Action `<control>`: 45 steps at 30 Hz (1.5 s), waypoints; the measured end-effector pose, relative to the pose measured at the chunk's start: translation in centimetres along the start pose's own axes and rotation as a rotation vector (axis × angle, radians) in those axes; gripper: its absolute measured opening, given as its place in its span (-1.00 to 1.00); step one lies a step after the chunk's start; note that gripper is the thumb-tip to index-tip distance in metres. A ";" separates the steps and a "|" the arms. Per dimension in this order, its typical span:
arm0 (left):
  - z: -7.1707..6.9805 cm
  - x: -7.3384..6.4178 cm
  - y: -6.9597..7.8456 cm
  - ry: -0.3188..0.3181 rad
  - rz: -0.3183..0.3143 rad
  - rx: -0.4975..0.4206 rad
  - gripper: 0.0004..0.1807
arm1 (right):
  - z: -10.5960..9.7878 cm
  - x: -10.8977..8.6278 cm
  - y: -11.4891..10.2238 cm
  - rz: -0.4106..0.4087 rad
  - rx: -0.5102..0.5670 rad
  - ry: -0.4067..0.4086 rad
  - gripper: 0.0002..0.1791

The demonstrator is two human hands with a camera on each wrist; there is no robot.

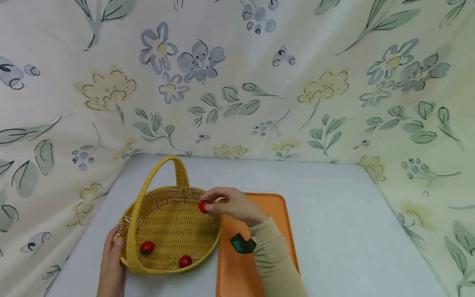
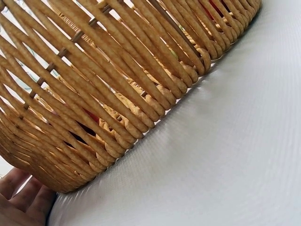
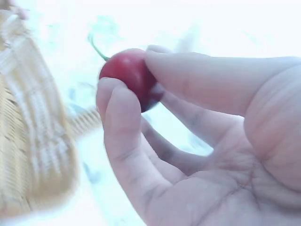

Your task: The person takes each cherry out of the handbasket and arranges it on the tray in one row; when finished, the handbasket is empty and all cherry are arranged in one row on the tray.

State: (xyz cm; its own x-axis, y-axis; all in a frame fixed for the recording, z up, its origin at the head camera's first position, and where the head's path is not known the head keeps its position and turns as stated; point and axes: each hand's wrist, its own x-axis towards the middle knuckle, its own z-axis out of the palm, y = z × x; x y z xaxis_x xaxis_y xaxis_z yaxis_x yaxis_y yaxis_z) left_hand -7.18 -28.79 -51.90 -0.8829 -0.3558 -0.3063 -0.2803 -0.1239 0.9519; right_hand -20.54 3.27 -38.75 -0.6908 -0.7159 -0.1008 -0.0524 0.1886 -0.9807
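Note:
A red cherry (image 3: 129,70) with a thin green stem is pinched between the thumb and fingers of my right hand (image 1: 233,205). That hand is over the right rim of a yellow wicker basket (image 1: 174,222) with a tall arched handle. Two more red cherries lie inside the basket, one cherry (image 1: 147,247) near the handle's foot and another cherry (image 1: 185,260) by the near wall. At the basket's left end, my left hand (image 1: 112,260) rests its fingers against the outer wall. The left wrist view shows those fingers (image 2: 30,193) low on the weave, close to the tabletop.
An orange tray (image 1: 237,264) lies right of the basket, partly under my right forearm. Both stand on a white tabletop (image 1: 341,222). Floral cloth (image 1: 237,82) hangs behind and along the sides. A dark green patch (image 1: 243,244) shows beside the right sleeve.

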 end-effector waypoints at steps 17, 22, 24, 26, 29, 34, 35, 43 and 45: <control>0.2 0.2 0.0 0.015 0.005 -0.060 -0.42 | -7.7 -5.8 9.4 0.155 -0.054 0.514 -0.59; 0.4 0.1 0.2 0.020 0.000 -0.068 -0.43 | -7.1 -5.2 11.6 0.171 -0.357 0.602 -0.62; 0.4 0.0 0.2 0.026 -0.004 -0.054 -0.43 | -6.9 -5.1 12.1 0.178 -0.451 0.613 -0.61; 0.4 0.0 0.1 0.028 -0.005 -0.044 -0.43 | -6.6 -4.9 12.4 0.172 -0.488 0.606 -0.60; 0.3 0.0 0.2 0.026 -0.005 -0.044 -0.42 | -6.3 -4.8 12.6 0.170 -0.511 0.598 -0.61; 0.5 0.0 0.3 0.042 -0.026 -0.035 -0.41 | -5.9 -4.7 12.6 0.183 -0.525 0.609 -0.64; 0.5 0.0 0.3 0.047 -0.028 -0.035 -0.41 | -5.8 -4.7 12.6 0.181 -0.530 0.609 -0.64; 0.4 -0.1 0.3 0.042 -0.013 -0.040 -0.41 | -5.4 -4.6 12.3 0.199 -0.560 0.597 -0.61; 0.3 -0.1 0.2 0.030 -0.004 -0.038 -0.41 | -5.4 -4.6 12.2 0.213 -0.557 0.595 -0.59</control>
State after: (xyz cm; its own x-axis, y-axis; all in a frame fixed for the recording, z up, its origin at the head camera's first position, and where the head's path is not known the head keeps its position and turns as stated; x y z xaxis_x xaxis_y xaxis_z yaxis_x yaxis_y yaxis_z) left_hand -7.29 -28.48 -51.64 -0.8699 -0.3831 -0.3105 -0.2684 -0.1605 0.9499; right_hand -21.92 12.50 -49.37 -0.9829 -0.1835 -0.0161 -0.1182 0.6956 -0.7087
